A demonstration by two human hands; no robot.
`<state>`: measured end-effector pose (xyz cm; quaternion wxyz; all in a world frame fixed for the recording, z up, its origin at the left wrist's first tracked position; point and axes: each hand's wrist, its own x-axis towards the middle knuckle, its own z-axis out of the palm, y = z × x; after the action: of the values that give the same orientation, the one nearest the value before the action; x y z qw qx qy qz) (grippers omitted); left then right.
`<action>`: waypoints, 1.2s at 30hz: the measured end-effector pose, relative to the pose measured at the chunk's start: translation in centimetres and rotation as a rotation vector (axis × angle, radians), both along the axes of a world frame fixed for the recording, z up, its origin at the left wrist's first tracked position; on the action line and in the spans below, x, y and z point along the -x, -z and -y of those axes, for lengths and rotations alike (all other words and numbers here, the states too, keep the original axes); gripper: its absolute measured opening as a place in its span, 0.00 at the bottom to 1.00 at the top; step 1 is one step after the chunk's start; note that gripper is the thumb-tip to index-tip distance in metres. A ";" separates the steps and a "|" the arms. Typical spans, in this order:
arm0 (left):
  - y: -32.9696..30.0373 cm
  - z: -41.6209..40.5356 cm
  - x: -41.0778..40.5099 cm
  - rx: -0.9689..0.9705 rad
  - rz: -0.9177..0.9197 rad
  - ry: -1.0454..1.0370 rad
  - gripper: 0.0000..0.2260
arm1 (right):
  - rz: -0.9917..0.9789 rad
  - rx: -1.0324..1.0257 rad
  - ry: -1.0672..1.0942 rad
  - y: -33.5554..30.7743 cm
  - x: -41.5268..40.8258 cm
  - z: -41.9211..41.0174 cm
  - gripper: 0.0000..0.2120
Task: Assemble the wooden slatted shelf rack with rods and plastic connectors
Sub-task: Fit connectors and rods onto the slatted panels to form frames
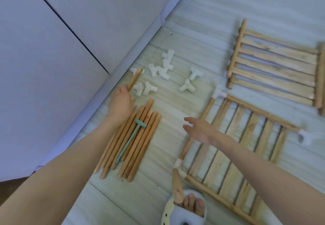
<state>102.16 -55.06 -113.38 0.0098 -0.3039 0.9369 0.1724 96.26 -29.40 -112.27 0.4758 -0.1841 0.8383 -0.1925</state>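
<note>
My left hand (121,104) grips a short round wooden rod (134,79), pointing to 1 o'clock over white plastic connectors (162,71). My right hand (198,129), fingers spread and holding nothing, hovers at the near slatted wooden shelf panel (233,147).

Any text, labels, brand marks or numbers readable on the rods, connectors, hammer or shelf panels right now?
None: no readable text in this view.
Rods, connectors, hammer, panels: no print or labels visible.
Slipper: dark spots only, no letters.
Left hand holds one rod, also unmarked.
</note>
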 end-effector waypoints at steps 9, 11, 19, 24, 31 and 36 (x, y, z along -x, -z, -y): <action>-12.3 -19.9 10.9 -0.879 -0.165 0.209 0.05 | 0.235 0.280 0.365 -10.0 2.6 -9.2 0.19; -13.8 -24.9 11.9 -0.988 -0.142 0.323 0.04 | 0.311 0.441 0.515 -10.9 2.4 -12.9 0.10; -10.8 -38.8 14.3 -0.747 0.068 0.714 0.04 | 0.029 0.567 1.193 -6.5 1.2 -25.5 0.09; -3.0 -40.7 13.3 -0.283 0.315 0.920 0.14 | -0.066 0.379 1.588 0.3 1.5 -32.5 0.08; 4.8 -41.2 14.4 0.072 0.308 1.122 0.28 | 0.149 0.633 1.806 6.4 5.9 -33.5 0.04; 6.7 -42.5 16.3 0.063 0.268 1.024 0.23 | 0.346 0.720 1.688 6.5 7.3 -33.5 0.12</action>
<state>85.85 -12.55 -120.12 0.2034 0.1729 0.9606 0.0772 88.95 4.08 -118.79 0.2109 0.3806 0.5020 -0.7474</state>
